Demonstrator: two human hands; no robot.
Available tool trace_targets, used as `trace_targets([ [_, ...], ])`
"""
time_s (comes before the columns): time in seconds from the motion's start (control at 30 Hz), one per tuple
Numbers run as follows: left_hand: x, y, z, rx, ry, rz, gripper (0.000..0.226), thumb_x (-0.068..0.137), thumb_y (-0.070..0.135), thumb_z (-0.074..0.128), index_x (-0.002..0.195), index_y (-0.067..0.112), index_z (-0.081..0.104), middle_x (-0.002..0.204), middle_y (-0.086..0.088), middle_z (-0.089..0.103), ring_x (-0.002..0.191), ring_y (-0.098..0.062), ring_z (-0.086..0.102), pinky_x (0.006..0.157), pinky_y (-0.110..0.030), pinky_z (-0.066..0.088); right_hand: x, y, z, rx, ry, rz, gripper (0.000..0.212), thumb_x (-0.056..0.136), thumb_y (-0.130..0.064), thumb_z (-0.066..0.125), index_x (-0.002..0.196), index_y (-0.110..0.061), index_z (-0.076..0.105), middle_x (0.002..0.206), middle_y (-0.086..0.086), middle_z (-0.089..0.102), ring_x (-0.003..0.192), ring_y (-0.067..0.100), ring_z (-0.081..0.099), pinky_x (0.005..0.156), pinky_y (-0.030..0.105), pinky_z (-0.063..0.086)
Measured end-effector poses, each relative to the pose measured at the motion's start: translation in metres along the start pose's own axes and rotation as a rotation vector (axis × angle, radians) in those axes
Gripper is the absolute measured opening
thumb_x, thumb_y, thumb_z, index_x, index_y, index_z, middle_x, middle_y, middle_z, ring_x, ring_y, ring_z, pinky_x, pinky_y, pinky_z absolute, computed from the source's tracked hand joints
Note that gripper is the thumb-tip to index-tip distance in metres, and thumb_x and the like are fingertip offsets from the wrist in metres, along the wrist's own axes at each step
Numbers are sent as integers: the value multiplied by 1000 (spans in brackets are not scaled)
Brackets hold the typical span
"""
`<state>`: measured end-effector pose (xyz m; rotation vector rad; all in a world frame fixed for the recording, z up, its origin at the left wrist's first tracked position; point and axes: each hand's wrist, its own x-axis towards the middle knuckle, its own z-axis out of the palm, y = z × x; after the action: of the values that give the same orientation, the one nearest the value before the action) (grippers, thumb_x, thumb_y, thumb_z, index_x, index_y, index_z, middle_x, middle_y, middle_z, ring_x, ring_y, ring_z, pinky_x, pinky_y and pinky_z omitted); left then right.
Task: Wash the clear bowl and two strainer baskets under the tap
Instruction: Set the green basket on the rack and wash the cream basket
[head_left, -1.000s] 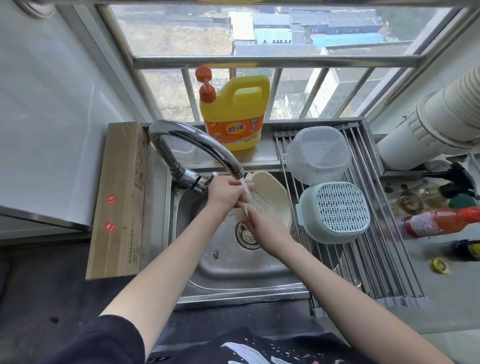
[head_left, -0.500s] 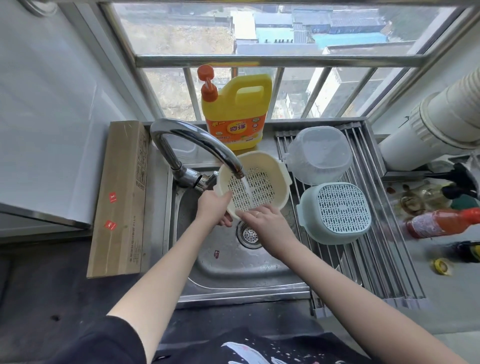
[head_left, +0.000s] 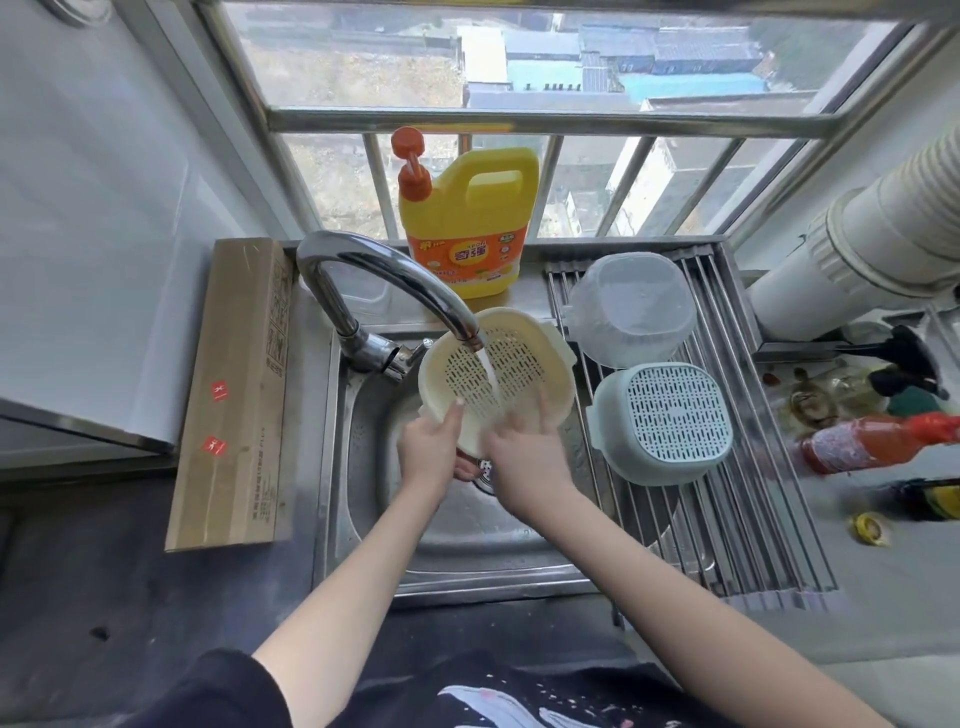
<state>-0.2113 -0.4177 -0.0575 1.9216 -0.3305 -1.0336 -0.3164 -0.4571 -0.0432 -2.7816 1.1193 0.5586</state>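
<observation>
Both hands grasp the cream strainer basket (head_left: 496, 379): left hand (head_left: 431, 454) at its 7 o'clock rim, right hand (head_left: 524, 457) at 5; tilted so the tap (head_left: 395, 291) stream flushes its perforations.

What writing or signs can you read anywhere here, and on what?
Yellow detergent jug, orange label: large Chinese brand characters, too blurred to quote.
Cardboard box: printed lines and handling symbols, too small to read.
Two red stickers on the box: white marks, unreadable.
</observation>
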Motion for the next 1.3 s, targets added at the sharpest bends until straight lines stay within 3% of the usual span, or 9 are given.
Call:
trace_targets([
  [0.13,5,-8,-5,-7,-87,-116,46,90,38,59,58,6,52,44,-12,48,24,-15,39,30,-14,26,-3,-3,-11,348,9,-226,41,81,-10,48,122,-11,48,98,8,68,90,29,61,97,38,39],
  [0.23,10,-19,-14,118,-163,-185,49,90,42,56,55,9,48,37,-6,41,28,-16,32,34,-14,21,-11,5,-12,489,-141,-316,50,78,-13,51,128,-13,46,99,6,67,86,27,60,69,32,44],
  [0.37,8,-24,-17,276,-280,-231,25,85,27,59,70,8,55,41,-2,39,31,-14,30,36,-15,19,7,21,-16,780,-263,-98,36,82,-5,43,104,-16,69,105,4,70,86,19,66,79,33,54],
  [0.53,4,-1,-21,491,-360,-173,12,80,16,54,73,7,53,51,-4,42,36,-16,32,39,-18,23,52,38,-16,611,-301,-124,49,81,5,36,114,-21,61,115,0,64,108,22,59,95,40,47],
  [0.77,1,15,-30,554,-53,157,35,86,18,48,52,8,50,49,-7,53,38,-25,57,29,-20,37,47,56,-8,238,-196,-58,47,89,-4,39,134,-17,47,129,7,55,115,30,55,93,41,47],
  [0.9,1,19,-33,480,99,226,46,91,21,49,46,10,44,51,-10,53,40,-26,58,25,-18,31,18,53,6,-94,-4,-245,41,87,-4,44,125,-14,56,134,2,54,136,21,35,115,58,3],
  [1.07,-2,18,-31,441,127,231,47,92,31,49,61,-2,59,60,-16,61,49,-32,64,39,-42,52,-21,56,21,15,135,-271,42,92,-7,46,134,-15,49,148,6,41,144,20,23,108,64,-15],
  [1.17,0,16,-29,392,86,183,43,93,30,48,70,-3,63,66,-16,63,49,-30,65,33,-31,48,-28,62,25,161,219,-237,30,87,-26,62,116,-18,65,131,4,59,137,22,38,110,64,-7],
  [1.3,0,18,-29,304,8,77,33,93,22,49,72,-2,61,64,-20,62,37,-22,60,27,-15,35,-20,60,14,341,190,-115,31,87,-49,56,108,-31,69,119,-4,66,133,15,41,113,56,-2],
])
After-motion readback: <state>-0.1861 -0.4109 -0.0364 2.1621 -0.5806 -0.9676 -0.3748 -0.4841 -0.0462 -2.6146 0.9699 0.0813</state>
